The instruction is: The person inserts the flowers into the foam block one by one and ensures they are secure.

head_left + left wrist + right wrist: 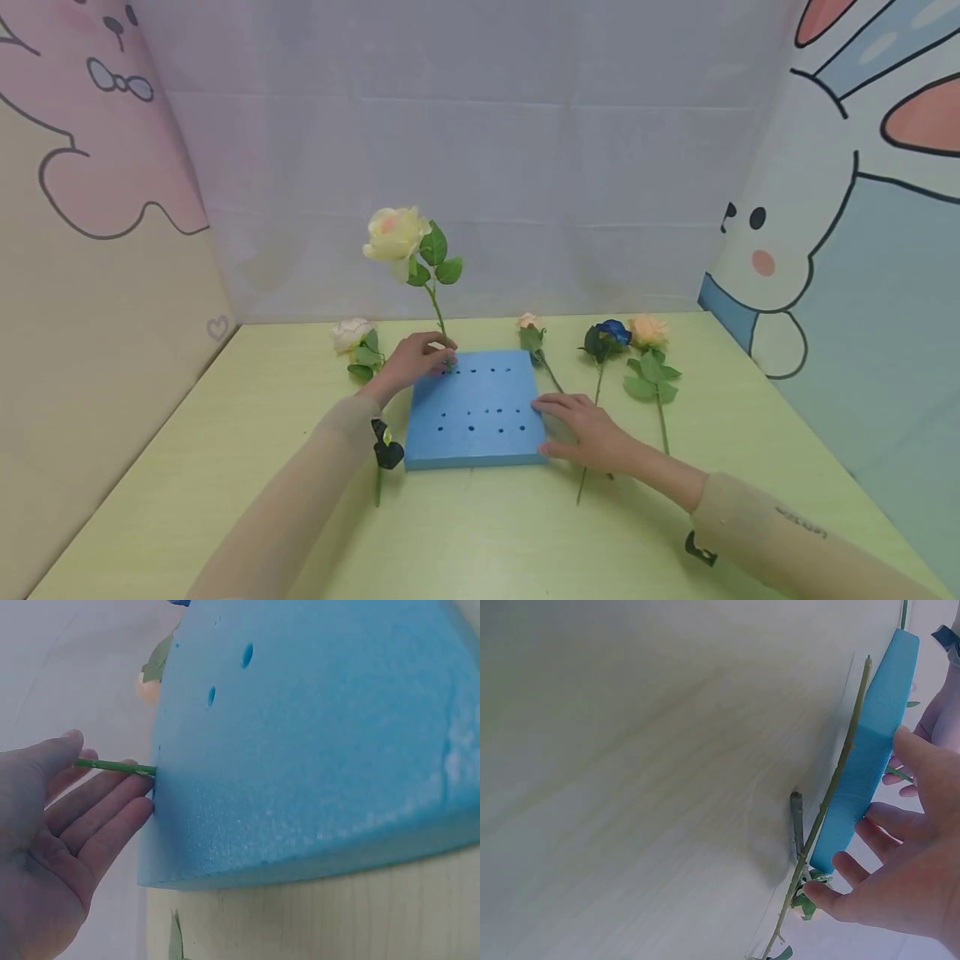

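Between thumb and fingers, my left hand point(408, 362) pinches the green stem of a cream artificial rose point(396, 235), which stands nearly upright with its bloom leaning left. In the left wrist view the stem point(116, 766) meets the face of a blue foam block point(322, 750) right at the fingertips. That spot is by the back-left row of holes in the head view. My right hand point(588, 429) rests along the block's right side, fingers spread and loosely straight. The right wrist view shows its fingertips at the block's edge point(870, 757).
A whitish rose point(352, 335) lies left of the block, partly behind the left arm. To the right lie a small peach rose point(528, 320), a blue rose point(613, 332) and a larger peach rose point(648, 331). Printed walls point(855, 333) enclose the table's sides and back.
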A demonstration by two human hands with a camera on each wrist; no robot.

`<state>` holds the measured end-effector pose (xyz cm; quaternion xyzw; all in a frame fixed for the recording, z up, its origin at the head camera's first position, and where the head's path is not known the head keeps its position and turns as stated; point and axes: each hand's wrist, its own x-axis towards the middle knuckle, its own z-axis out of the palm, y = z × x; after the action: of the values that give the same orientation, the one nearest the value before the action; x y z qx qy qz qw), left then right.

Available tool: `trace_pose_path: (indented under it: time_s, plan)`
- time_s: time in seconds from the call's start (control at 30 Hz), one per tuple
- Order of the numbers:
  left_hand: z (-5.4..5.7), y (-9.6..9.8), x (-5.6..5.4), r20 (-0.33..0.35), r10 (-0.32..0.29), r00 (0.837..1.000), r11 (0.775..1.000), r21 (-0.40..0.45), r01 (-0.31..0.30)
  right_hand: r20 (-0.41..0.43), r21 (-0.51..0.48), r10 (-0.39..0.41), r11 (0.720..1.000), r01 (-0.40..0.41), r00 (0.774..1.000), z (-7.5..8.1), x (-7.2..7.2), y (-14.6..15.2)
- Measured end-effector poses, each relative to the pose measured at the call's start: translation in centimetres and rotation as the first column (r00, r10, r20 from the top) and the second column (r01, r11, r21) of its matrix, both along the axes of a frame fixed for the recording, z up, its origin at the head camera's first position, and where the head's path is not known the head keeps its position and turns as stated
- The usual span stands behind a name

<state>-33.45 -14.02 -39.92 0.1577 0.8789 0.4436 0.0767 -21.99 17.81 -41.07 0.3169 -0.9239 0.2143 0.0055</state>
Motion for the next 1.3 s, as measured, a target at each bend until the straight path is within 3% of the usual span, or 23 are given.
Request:
trace_pose_path:
  time_s: [0.33,0.57,0.77,1.0,1.3]
  plan:
    - [0.6,-1.7,1.2,-0.097,-0.005,0.995,0.989,-0.147,-0.009,-0.001,0.008,-0.006,1.0,0.006,1.0,0.1,0.0,-0.2]
    - [1.3,-4.7,2.9,-0.111,0.021,0.994,0.993,-0.115,-0.034,-0.001,0.004,0.001,1.0,-0.001,1.0,0.1,0.0,-0.1]
    - [0.9,-6.7,4.3,-0.137,0.046,0.989,0.992,-0.11,-0.061,-0.001,-0.002,0.006,1.0,-0.006,1.0,0.0,-0.1,0.1]
    - [0.5,-7.7,6.0,-0.155,0.051,0.987,0.99,-0.124,-0.071,0.003,-0.003,0.007,1.0,-0.007,1.0,-0.1,-0.1,0.1]
    - [-0.3,-8.6,7.2,-0.144,0.062,0.988,0.984,-0.157,-0.085,0.011,-0.007,-0.002,1.0,0.002,1.0,-0.3,-0.2,0.1]
